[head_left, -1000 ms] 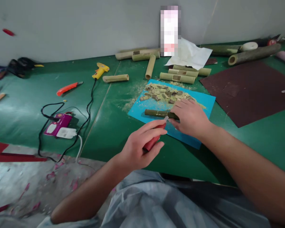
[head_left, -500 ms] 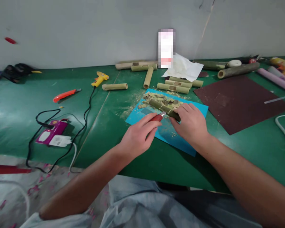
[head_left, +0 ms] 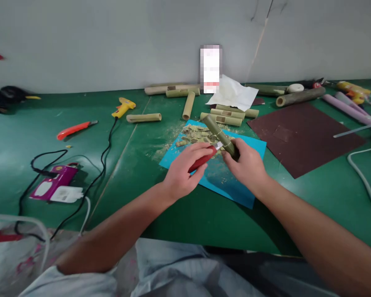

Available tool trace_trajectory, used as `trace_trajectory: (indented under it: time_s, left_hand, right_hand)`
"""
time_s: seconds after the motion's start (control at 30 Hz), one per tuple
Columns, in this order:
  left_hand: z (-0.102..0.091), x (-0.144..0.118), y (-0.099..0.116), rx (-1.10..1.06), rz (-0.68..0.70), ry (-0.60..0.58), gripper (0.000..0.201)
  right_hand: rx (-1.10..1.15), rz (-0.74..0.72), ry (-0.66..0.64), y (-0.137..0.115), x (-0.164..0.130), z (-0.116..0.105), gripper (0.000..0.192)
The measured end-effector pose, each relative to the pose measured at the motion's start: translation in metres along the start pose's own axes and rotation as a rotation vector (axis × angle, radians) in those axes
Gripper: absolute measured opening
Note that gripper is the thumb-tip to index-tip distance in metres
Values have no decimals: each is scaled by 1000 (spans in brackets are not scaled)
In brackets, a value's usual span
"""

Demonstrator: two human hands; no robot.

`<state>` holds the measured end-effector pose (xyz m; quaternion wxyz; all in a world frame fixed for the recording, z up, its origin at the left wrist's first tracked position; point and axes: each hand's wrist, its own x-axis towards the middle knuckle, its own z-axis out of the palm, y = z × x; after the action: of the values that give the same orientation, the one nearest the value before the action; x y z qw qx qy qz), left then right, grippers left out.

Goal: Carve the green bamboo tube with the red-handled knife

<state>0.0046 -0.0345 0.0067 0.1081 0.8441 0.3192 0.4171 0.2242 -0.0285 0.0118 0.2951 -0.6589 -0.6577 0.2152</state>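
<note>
My left hand is wrapped round the red handle of a utility knife. Its short metal blade reaches the side of a green bamboo tube, though I cannot tell whether it cuts in. The near end of that tube is gripped by my right hand, fingers over the top and thumb on the near side. Tilted, the tube points away to the upper left above a blue sheet. Bamboo scraps and shavings lie heaped on the sheet's far part.
Cut bamboo pieces lie behind the sheet, near white paper and an upright phone. A dark brown sheet lies right. Leftward are an orange cutter, a yellow glue gun and a purple power strip with cords.
The bamboo tube has been lifted and turned, its far end now higher and pointing more away from me. The knife has swung up with it. The whole view has shifted slightly.
</note>
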Motion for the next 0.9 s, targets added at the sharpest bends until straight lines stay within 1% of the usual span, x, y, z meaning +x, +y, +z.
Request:
trace_trajectory:
  time_s: [0.07, 0.13, 0.27, 0.37, 0.47, 0.53, 0.63, 0.77, 0.9]
  left_hand:
    - [2, 0, -1, -4, -27, -11, 43]
    - [5, -1, -3, 23, -47, -34, 47]
    - [8, -3, -7, 101, -51, -127, 42]
    - [8, -4, -5, 203, -58, -163, 41]
    - [8, -5, 0, 314, -65, -148, 40]
    - [9, -6, 1, 327, -74, -133, 40]
    - [10, -6, -2, 279, -124, -139, 39]
    - [9, -6, -4, 121, -213, -153, 28]
    - [7, -5, -1, -43, -343, -150, 30]
  right_hand:
    - [26, 35, -55, -1, 1, 0, 31]
    - [48, 81, -91, -4, 2, 0, 24]
    - [59, 129, -143, -10, 1, -2, 12]
    - [102, 141, -202, -13, 1, -2, 17]
    - [174, 166, -263, -13, 1, -2, 22]
    - [210, 175, -282, -13, 2, -1, 21]
    - [246, 169, -306, -13, 2, -1, 18]
    - [281, 161, -341, -16, 1, -2, 17]
    - [319, 147, -366, -17, 1, -3, 19]
